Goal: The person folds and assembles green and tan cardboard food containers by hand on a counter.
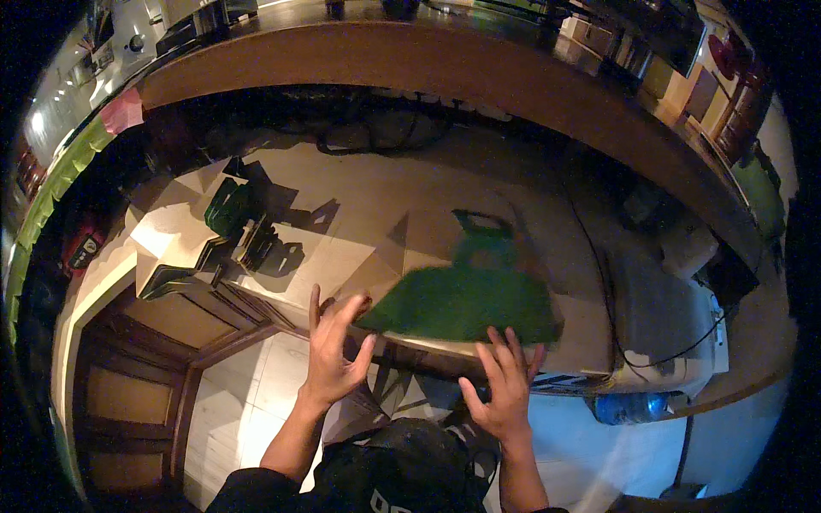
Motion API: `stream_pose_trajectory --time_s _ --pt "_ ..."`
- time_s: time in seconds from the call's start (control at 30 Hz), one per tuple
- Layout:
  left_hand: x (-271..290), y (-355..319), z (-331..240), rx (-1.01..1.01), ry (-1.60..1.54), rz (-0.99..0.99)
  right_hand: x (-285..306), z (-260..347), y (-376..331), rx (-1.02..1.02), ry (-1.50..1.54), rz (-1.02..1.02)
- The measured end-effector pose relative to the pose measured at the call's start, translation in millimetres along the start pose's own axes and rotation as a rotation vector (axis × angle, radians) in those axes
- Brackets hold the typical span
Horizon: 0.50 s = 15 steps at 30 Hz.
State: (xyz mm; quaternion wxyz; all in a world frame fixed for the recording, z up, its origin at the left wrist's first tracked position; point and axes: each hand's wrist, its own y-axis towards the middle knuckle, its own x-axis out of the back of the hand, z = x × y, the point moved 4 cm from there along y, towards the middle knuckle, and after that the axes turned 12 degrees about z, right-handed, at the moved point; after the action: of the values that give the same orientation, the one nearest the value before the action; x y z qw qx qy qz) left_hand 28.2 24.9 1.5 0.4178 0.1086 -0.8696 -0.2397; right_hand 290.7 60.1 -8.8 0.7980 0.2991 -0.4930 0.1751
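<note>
A long wooden shelf (479, 77) curved overhead in dim light. Below the counter (376, 205), pale floor tiles (248, 385) met dark wooden cabinets (128, 402).

Bare forearms, no sleeves past elbows — dark black top, pale print at chest.

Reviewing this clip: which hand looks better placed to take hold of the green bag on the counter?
Probably the left hand: its fingertips already reach the near left corner of the green bag. The right hand is spread open just below the bag's near edge, close but apparently not touching.
</note>
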Motion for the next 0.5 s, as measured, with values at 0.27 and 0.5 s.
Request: stream_pose_trajectory --time_s 0.27,0.5 --pt "-13 -4 -45 -0.141 0.290 0.099 17 -22 -64 -0.030 0.098 -0.688" --pt "-7 22 -28 -0.208 0.153 0.289 76 -57 -56 -0.205 0.244 -0.730"
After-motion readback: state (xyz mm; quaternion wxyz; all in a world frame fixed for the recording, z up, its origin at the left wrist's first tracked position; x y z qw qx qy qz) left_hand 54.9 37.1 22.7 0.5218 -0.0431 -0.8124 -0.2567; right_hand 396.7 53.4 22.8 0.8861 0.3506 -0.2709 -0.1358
